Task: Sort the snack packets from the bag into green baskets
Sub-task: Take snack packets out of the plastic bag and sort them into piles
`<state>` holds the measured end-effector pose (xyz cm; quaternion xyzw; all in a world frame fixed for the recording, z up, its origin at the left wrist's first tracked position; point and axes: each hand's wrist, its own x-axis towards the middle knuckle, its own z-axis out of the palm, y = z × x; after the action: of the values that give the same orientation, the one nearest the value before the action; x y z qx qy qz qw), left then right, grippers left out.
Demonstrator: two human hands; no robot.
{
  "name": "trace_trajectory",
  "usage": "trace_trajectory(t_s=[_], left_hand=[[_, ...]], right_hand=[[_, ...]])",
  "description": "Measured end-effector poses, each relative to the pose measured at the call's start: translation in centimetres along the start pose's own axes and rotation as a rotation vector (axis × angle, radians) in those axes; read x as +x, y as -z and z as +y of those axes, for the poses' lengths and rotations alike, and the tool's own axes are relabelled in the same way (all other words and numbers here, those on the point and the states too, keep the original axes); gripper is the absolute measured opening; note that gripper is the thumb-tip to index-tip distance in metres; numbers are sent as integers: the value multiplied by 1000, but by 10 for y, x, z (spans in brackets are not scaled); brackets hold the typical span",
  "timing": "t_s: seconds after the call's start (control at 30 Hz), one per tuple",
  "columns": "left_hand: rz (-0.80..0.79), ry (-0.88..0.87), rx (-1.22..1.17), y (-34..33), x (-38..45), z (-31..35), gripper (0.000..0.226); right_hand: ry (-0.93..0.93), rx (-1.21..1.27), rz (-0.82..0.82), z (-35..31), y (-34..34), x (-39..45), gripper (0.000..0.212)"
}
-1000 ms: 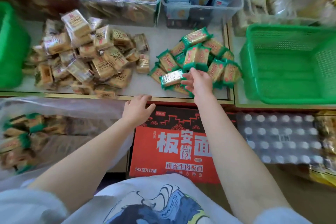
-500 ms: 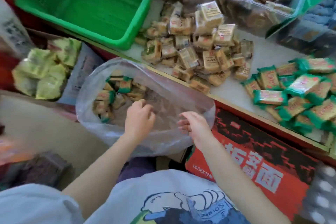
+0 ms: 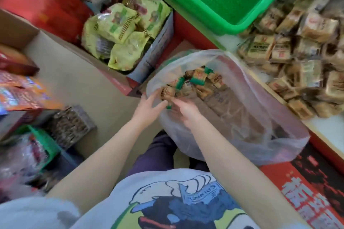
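Reaching into the clear plastic bag [image 3: 260,117], both hands meet at its near-left rim. The left hand [image 3: 147,107] is curled round a brown-wrapped snack packet [image 3: 167,92]; the right hand [image 3: 187,110] is seen through the film, and its grip cannot be told, though a green scrap [image 3: 169,107] shows between the two hands. More packets [image 3: 202,80], brown and green-ended, are heaped at the bag's far end, lying every way; their print is too blurred to be read. The green basket [image 3: 229,24] is cut off at the top edge. The brown packet pile [image 3: 297,57] on the counter is smeared by motion. Large white characters are partly seen on the red carton [image 3: 307,191]; "SOINACH" can be made out, inverted, on the shirt [image 3: 197,194].
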<state>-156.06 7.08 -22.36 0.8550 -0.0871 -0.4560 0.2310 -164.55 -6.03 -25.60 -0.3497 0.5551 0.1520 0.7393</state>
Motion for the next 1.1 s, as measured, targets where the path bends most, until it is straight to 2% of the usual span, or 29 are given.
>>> trace_trajectory(t_s=[0.13,0.27,0.37,0.5,0.6,0.67,0.77,0.83,0.97,1.1], left_hand=[[-60,-54,-19,7,12,-9,64],[-58,-154,4,10,12,-9,70],[-66,-173,36,12,7,-2,69],[69,-220,41,11,-15,19,58],[220,-389,134,5,-37,49,51],[239,-480,93,-1,-46,79,48],[2,-366,-270,-14,-58,137,41],[-145,-313,-418,-31,-64,174,38],[-244,-373,-421,-80,-78,235,48],[-321,-376,-329,-131,-88,282,49]], right_hand=[[6,-23,77,-5,-21,16,41],[22,-172,163,-6,-22,22,38],[64,-119,165,-7,-9,16,37],[130,3,133,-15,24,-19,50],[236,15,68,-30,51,-61,39],[293,36,-10,-41,74,-91,26],[401,110,-74,-54,112,-132,22],[483,186,-51,-59,137,-156,30],[613,273,86,-51,195,-184,47],[722,37,361,-29,257,-204,61]])
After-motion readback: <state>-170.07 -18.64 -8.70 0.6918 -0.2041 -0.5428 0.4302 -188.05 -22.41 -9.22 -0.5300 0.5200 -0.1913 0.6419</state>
